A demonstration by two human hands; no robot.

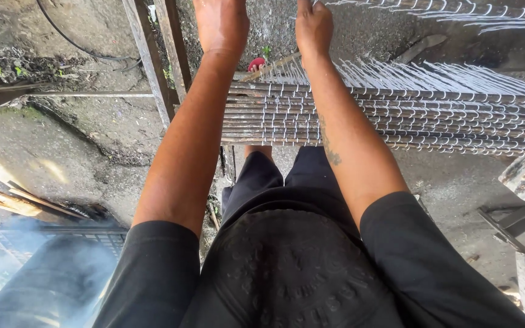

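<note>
I look down over my own dark shirt and trousers at a rack of long thin metal rods (396, 115) lying side by side, each strung with white threads (408, 76) and small white hooks. My left hand (220, 21) reaches out past the rack's left end, its fingers cut off by the frame's top edge. My right hand (313, 24) is over the far threads, fingers curled downward; what they touch is hidden. A second row of hooked rods (457, 9) lies farther off.
Two upright wooden posts (153, 54) stand left of my left arm. A concrete floor (80, 140) with a black cable (68, 39) lies below. Smoke drifts at the lower left (7, 255). Wooden frame pieces (524, 243) sit at the right.
</note>
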